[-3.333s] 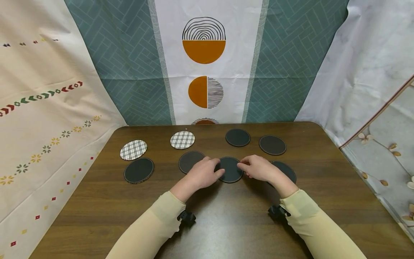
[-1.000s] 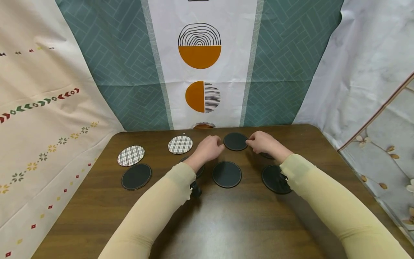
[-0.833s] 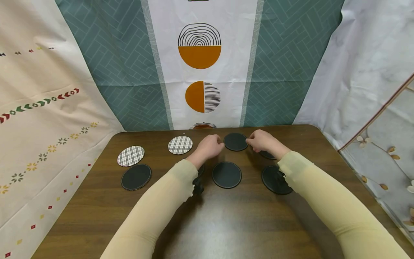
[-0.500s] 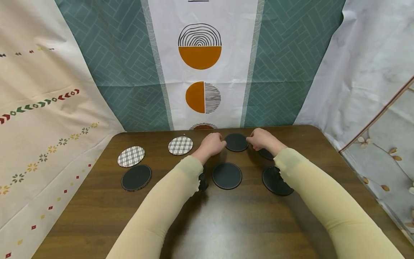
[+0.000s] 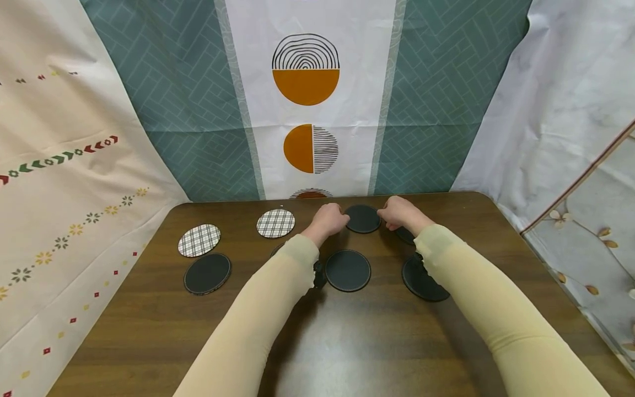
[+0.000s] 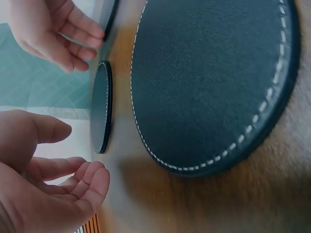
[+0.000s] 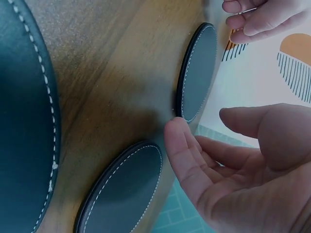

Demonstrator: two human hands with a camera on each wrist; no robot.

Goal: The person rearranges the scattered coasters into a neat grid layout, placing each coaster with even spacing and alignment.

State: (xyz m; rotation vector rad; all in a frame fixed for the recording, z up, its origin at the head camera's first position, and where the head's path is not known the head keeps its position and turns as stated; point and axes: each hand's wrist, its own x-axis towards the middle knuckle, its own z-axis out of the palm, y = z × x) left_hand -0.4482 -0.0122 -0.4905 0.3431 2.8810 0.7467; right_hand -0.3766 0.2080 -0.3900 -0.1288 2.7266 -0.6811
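The step in hand, we judge, is bracketing the far black coaster from both sides. Our left hand (image 5: 329, 219) is just left of it, fingers loosely curved, thumb well apart, holding nothing. The far black coaster (image 5: 362, 219) lies flat near the worktop's (image 5: 124, 331) far edge. Our right hand (image 5: 401, 212) is just to its right, likewise curved with a wide thumb gap and holding nothing; whether a fingertip meets the rim, we cannot tell. The next move seems to call for light, even fingertip contact on opposite sides of that rim.

We see no container; from the worktop's left edge lie a plaid coaster (image 5: 199, 240), the left black coaster (image 5: 207, 274) just in front, a second plaid coaster (image 5: 275, 223) near the far edge, a mostly hidden coaster (image 5: 278, 249) behind our left sleeve (image 5: 258, 309), the middle black coaster (image 5: 348, 271), a part-hidden coaster (image 5: 404, 236) behind our right hand, and the right black coaster (image 5: 421, 284), partly covered by our right sleeve (image 5: 496, 320).
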